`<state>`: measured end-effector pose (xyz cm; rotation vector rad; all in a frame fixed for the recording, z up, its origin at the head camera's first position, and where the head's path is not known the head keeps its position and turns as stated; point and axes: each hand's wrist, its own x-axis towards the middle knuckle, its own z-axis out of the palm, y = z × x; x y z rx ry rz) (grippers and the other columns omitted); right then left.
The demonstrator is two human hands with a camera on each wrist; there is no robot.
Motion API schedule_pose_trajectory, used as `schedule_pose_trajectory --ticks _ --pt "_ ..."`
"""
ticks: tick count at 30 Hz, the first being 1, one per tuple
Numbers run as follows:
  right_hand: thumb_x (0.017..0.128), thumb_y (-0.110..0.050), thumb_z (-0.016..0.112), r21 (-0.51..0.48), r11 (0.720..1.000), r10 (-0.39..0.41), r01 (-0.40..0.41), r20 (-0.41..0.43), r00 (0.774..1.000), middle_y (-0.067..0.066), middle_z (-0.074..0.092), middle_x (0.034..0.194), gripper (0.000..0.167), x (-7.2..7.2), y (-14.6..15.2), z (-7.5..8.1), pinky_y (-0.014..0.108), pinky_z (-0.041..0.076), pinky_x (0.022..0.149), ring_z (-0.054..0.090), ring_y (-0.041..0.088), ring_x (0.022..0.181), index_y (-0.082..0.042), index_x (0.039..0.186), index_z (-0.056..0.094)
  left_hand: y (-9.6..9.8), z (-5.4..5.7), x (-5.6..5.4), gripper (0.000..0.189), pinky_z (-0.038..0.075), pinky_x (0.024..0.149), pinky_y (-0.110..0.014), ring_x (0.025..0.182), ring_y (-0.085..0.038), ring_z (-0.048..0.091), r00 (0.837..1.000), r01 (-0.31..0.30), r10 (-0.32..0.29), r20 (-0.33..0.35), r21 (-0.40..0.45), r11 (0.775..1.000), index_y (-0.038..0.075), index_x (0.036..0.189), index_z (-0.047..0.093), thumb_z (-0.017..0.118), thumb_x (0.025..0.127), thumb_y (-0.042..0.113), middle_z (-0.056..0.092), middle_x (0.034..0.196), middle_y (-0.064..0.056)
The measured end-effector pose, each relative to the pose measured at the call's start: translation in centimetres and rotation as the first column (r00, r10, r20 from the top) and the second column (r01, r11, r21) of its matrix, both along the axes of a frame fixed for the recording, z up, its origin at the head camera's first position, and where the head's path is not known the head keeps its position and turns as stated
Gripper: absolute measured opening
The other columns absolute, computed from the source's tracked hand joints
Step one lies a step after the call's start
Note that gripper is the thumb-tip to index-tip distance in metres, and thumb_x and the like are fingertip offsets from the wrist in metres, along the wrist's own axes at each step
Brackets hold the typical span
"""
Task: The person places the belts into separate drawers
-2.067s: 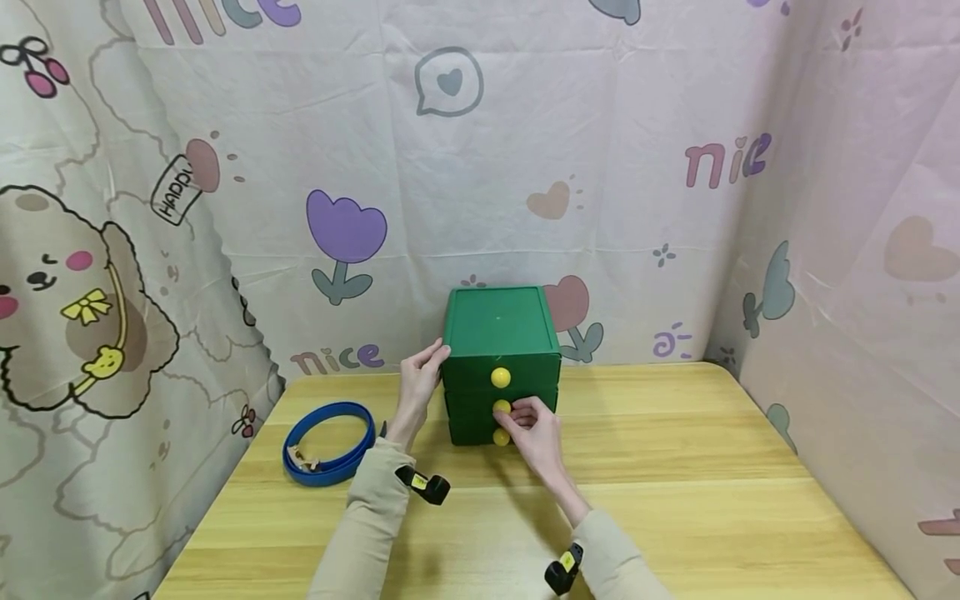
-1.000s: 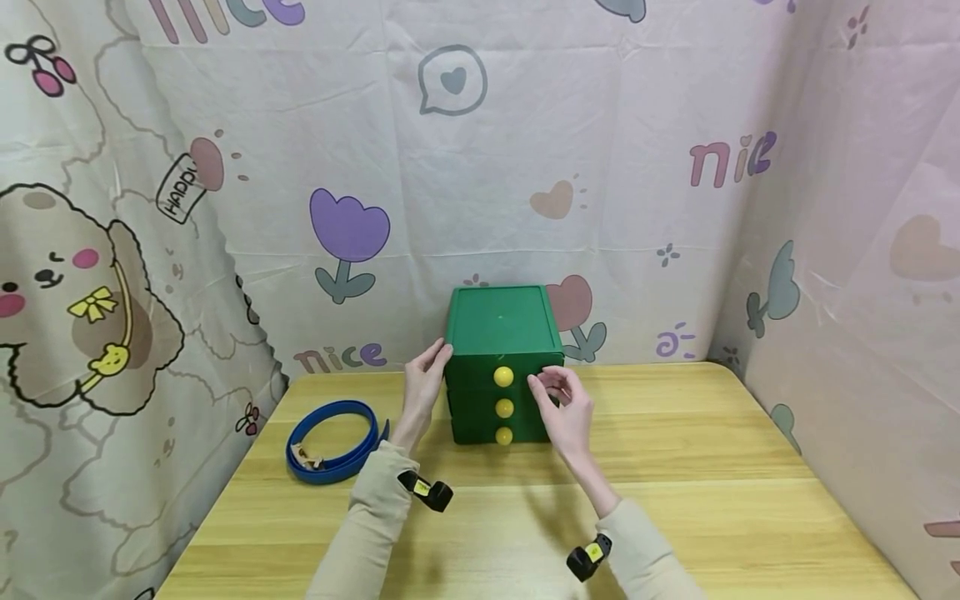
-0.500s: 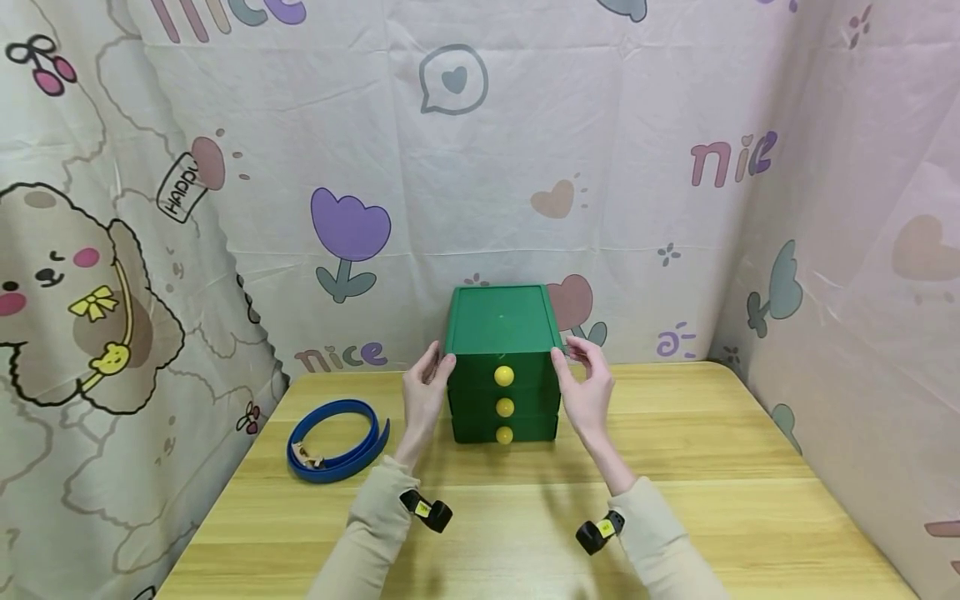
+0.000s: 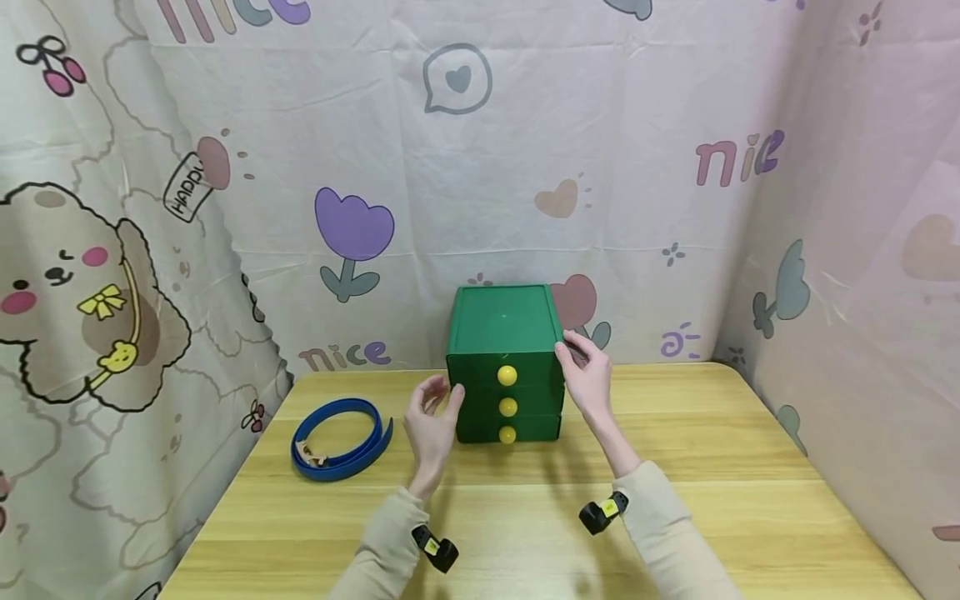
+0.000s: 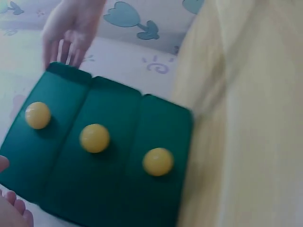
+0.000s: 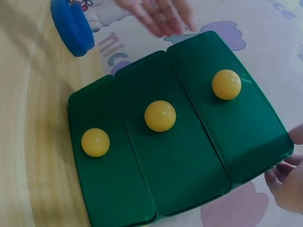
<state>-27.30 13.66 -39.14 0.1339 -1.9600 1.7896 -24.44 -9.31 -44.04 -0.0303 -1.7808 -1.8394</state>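
Observation:
A small green drawer cabinet [image 4: 506,321] stands on the table, its three drawers pushed in and each bearing a round yellow knob [image 4: 507,375]. At its upper right front corner, my right hand [image 4: 589,382] holds on, thumb at the front edge and fingers along the side. The right wrist view also has that thumb [image 6: 296,134] at the corner. My left hand [image 4: 432,427] is just left of the cabinet's front, thumb apart from the bent, loose fingers. It holds nothing; in the right wrist view the blurred left hand [image 6: 158,14] is clear of the side.
A coiled blue belt [image 4: 333,471] with a light-coloured buckle [image 4: 309,454] lies to the left on the wooden table [image 4: 712,500]. Behind and at both sides hangs a printed cloth [image 4: 480,192]. Each sleeve carries a black wrist camera [image 4: 435,548].
My right hand has gone from the middle knob to the cabinet's upper right corner. My left hand has let go of the left edge and come down towards me. The drawers look unchanged.

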Motion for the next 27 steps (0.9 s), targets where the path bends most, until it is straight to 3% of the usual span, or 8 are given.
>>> schedule_pose_trajectory --ticks 4,12,16,19,23,27 --pt "0.099 -0.008 0.061 0.004 1.0 0.009 -0.009 -0.002 1.0 0.028 0.06 0.137 0.037 -0.1 0.1 0.2 0.003 0.048 0.089 0.062 0.041 0.124 0.008 0.132 0.062 1.1 -2.3 0.3 0.036 0.055 0.099 -0.045 0.106 -0.034 0.067 0.997 0.035 -0.036 0.074 0.009 0.999 -0.002 0.113 0.067 0.082 0.084 0.013 0.069 0.111 -0.021" --pt "0.097 -0.004 0.062 -0.002 1.0 -0.008 0.008 0.005 1.0 0.029 0.063 0.132 0.034 -0.1 0.0 0.4 0.002 0.049 0.085 0.064 0.041 0.119 0.009 0.128 0.064 3.7 -6.2 1.2 0.04 0.056 0.093 -0.043 0.104 -0.036 0.065 0.966 0.124 -0.128 0.224 0.033 0.992 -0.005 0.113 0.065 0.083 0.079 0.005 0.068 0.111 -0.025" --pt "0.098 -0.003 0.061 0.003 1.0 -0.009 0.009 0.001 1.0 0.028 0.063 0.132 0.033 -0.3 0.0 0.4 0.002 0.049 0.085 0.064 0.042 0.119 0.009 0.129 0.064 4.5 -7.1 1.5 0.042 0.056 0.093 -0.042 0.104 -0.038 0.065 0.946 0.162 -0.164 0.278 0.029 0.986 -0.007 0.114 0.064 0.083 0.078 0.002 0.067 0.112 -0.026" --pt "0.098 -0.003 0.061 0.003 1.0 -0.008 0.008 -0.002 1.0 0.029 0.063 0.132 0.033 -0.4 0.0 0.3 0.002 0.048 0.085 0.063 0.042 0.119 0.009 0.129 0.064 4.9 -7.4 1.5 0.043 0.057 0.09 -0.035 0.105 -0.041 0.065 0.935 0.192 -0.196 0.296 0.043 0.98 -0.008 0.115 0.063 0.081 0.077 0.0 0.066 0.113 -0.027" --pt "0.098 -0.003 0.061 -0.005 1.0 -0.009 0.009 -0.007 1.0 0.029 0.063 0.132 0.033 -0.4 0.0 0.1 0.002 0.049 0.085 0.063 0.042 0.119 0.009 0.129 0.064 5.3 -7.6 1.5 0.043 0.056 0.081 -0.021 0.104 -0.042 0.066 0.926 0.214 -0.224 0.305 0.066 0.975 -0.01 0.115 0.063 0.079 0.076 -0.004 0.065 0.114 -0.03" --pt "0.098 -0.003 0.062 -0.016 1.0 -0.006 0.005 -0.011 1.0 0.029 0.063 0.132 0.034 -0.3 -0.1 0.1 0.003 0.049 0.085 0.064 0.042 0.119 0.009 0.129 0.064 5.7 -7.7 1.4 0.043 0.054 0.076 -0.016 0.104 -0.041 0.067 0.922 0.211 -0.228 0.314 0.088 0.973 -0.01 0.116 0.064 0.079 0.076 -0.005 0.066 0.114 -0.03"
